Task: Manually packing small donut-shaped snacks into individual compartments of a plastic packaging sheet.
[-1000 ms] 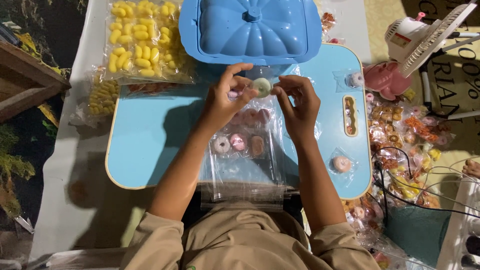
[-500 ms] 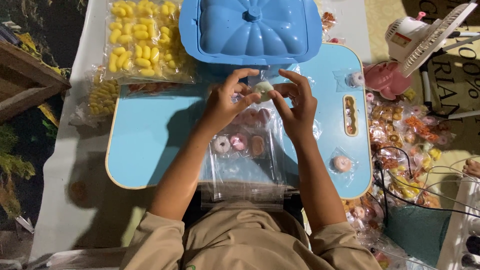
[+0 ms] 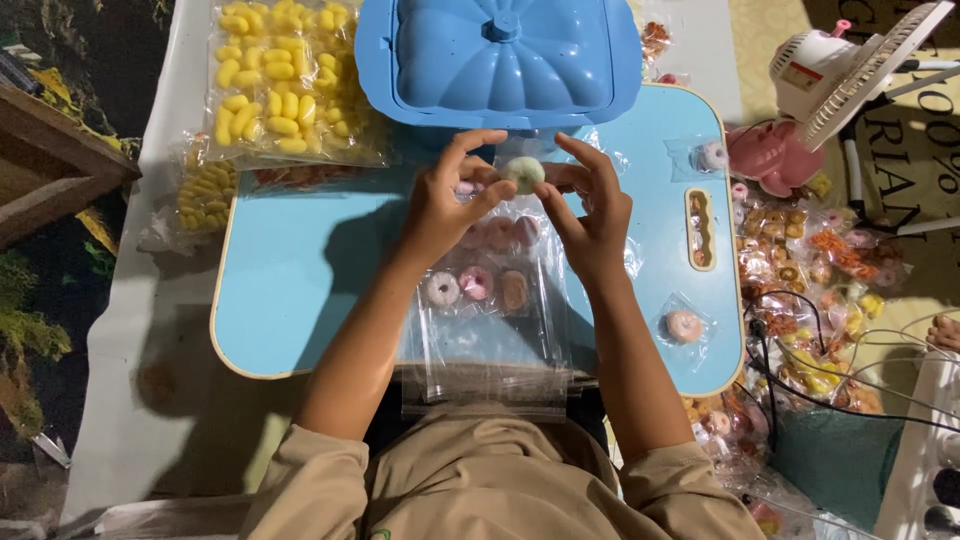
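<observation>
My left hand (image 3: 445,205) and my right hand (image 3: 590,215) meet over the small blue table (image 3: 290,280). Between their fingertips is a small pale green ring-shaped sweet (image 3: 523,173); my left thumb and fingers pinch it, and my right fingers touch its right side along with a bit of clear plastic. My left hand also cups small pink pieces (image 3: 466,187). Below the hands lies a stack of clear plastic bags (image 3: 490,350) with several little doughnut-shaped sweets (image 3: 476,283) on it.
A blue lidded container (image 3: 500,60) stands at the table's far edge. Bags of yellow candies (image 3: 285,80) lie at the far left. Single bagged sweets (image 3: 685,326) rest on the table's right part. Packed sweets (image 3: 810,270), cables and a small white fan (image 3: 850,65) crowd the right.
My right hand has closed in on the pale green sweet; its fingers now touch it. The left hand keeps its pinch and has barely moved.
</observation>
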